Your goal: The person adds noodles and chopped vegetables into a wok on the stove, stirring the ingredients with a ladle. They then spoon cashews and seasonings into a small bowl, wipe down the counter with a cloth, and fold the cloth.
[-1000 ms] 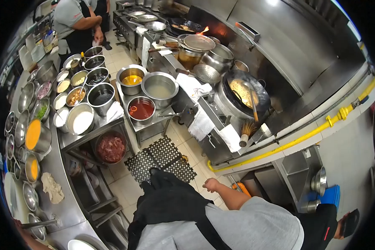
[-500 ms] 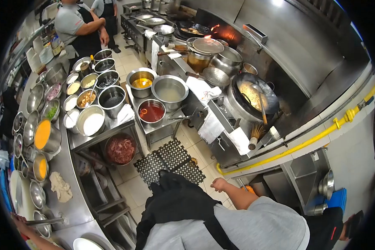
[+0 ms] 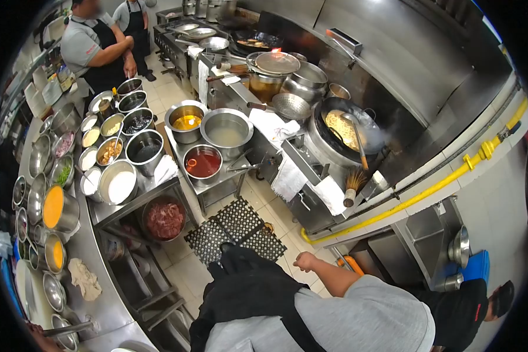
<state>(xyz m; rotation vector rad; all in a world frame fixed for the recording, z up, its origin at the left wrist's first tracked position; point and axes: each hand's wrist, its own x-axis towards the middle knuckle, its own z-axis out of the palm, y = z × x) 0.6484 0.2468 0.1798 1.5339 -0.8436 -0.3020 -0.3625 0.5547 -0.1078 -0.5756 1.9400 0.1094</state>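
My right hand (image 3: 304, 262) hangs low beside my black apron (image 3: 246, 293), its fingers curled closed and nothing showing in them. It hovers over the tiled floor, apart from any object, nearest to an orange tube-like thing (image 3: 353, 266) by the stove's end. My left hand is out of view. Ahead on the right, a wok (image 3: 366, 126) sits on the range with pale noodle-like food (image 3: 341, 128) and a long-handled ladle (image 3: 362, 157) in it. Closer to me along that ledge are a bristle brush (image 3: 352, 186) and white cloths (image 3: 330, 195).
A perforated black mat (image 3: 234, 229) lies on the floor ahead. Pots of red sauce (image 3: 203, 162) and yellow liquid (image 3: 187, 121) stand on a low table. The left counter (image 3: 108, 299) holds several bowls. Two people stand at the back; another person's arm (image 3: 41, 339) shows lower left.
The view has shifted slightly, so the stove and counters sit further left. I have moved a little forward. My right hand stays low and closed; the flame at the back wok has shrunk.
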